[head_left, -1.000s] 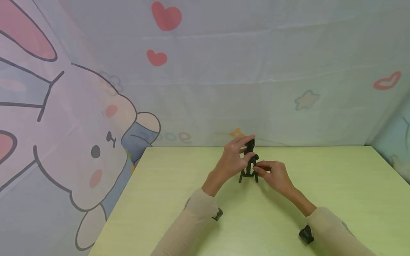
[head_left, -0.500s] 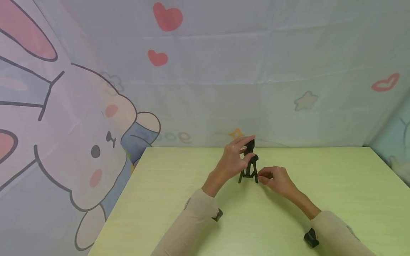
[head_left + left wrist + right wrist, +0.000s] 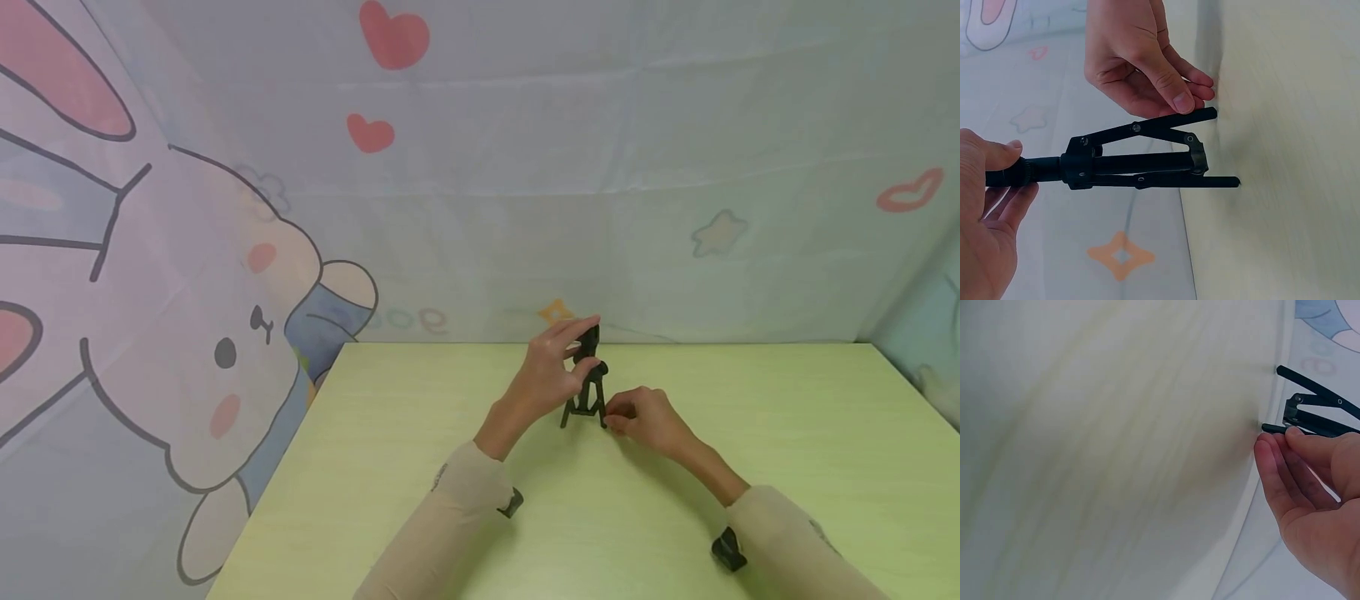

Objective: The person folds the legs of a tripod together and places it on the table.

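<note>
Head view, nearest first: two beige sleeves, left one [image 3: 442,525] coming in at bottom centre, right one [image 3: 795,542] at bottom right, each with a small black unit [image 3: 512,503] at the cuff. Under them, the pale yellow-green counter [image 3: 615,533], filling the lower part of the frame from left of centre to the right edge. Right hand [image 3: 651,421], right of centre, lower half: narrow pinch, thumb and fingertips on the right-side leg of the black tripod [image 3: 583,398], close to its foot; right wrist view shows the same pinch, tip of the leg poking out past the thumb. Tripod is just right of centre near the counter's far edge, upright, legs splayed, feet at the counter surface; can't tell if every foot bears load. Two legs, braces and centre column read clearly in the left wrist view, where it runs sideways. Left hand [image 3: 543,375], centre: holding the tripod's upper section, thumb on the near side, one finger reaching its top. Behind: cloth backdrop [image 3: 525,233] with a big rabbit print [image 3: 187,333] at left, red hearts [image 3: 393,37] upper centre, orange star [image 3: 555,312] just above the left hand.
</note>
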The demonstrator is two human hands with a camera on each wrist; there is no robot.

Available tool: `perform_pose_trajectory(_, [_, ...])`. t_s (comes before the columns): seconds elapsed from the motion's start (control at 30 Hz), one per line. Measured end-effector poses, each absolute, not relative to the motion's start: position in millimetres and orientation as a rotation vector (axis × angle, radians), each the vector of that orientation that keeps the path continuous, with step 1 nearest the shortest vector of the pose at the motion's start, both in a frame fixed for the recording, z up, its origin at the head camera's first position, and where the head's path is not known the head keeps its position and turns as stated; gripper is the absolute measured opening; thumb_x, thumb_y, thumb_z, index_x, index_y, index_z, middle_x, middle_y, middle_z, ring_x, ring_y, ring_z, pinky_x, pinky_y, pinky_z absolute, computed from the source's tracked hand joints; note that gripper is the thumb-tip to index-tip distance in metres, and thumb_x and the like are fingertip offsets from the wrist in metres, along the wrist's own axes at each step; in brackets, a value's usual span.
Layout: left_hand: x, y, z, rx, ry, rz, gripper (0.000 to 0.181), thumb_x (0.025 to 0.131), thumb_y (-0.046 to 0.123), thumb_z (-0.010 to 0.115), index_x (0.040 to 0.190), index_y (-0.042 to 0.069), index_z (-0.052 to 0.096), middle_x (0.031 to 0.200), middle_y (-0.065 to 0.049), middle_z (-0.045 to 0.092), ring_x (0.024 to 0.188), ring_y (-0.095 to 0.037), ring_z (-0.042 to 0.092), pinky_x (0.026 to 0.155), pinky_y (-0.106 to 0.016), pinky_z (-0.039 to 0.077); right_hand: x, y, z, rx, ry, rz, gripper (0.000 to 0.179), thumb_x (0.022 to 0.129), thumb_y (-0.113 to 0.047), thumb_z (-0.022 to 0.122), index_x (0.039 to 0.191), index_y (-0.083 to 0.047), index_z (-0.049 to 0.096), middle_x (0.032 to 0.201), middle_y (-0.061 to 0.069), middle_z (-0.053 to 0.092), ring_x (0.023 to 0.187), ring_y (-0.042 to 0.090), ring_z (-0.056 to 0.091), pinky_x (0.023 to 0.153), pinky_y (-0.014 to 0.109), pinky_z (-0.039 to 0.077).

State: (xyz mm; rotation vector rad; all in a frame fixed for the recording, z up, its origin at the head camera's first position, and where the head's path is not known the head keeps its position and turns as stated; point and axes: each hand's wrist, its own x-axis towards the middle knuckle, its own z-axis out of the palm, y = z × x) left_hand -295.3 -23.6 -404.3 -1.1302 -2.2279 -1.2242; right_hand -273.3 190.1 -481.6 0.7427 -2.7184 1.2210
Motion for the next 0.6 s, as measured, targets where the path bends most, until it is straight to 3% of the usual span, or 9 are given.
perform_pose_trajectory(0.6, [-295.2,-24.3,-400.9,-1.145,-2.216,-1.251,0.054,0.093,-0.004,0.074,0.145,0.001,0.058,0.136,-0.018,0.061,0.119,-0.03,0.065,0.091,-0.017,0.056,-279.7,187.1,-484.0,0.791,-2.695,1.115,0.011,0.091,0.004,0.076,0.083,-0.003,0.078,0.073,0.001,0.073,0.064,0.01,0.065,0.056,0.021,0.051])
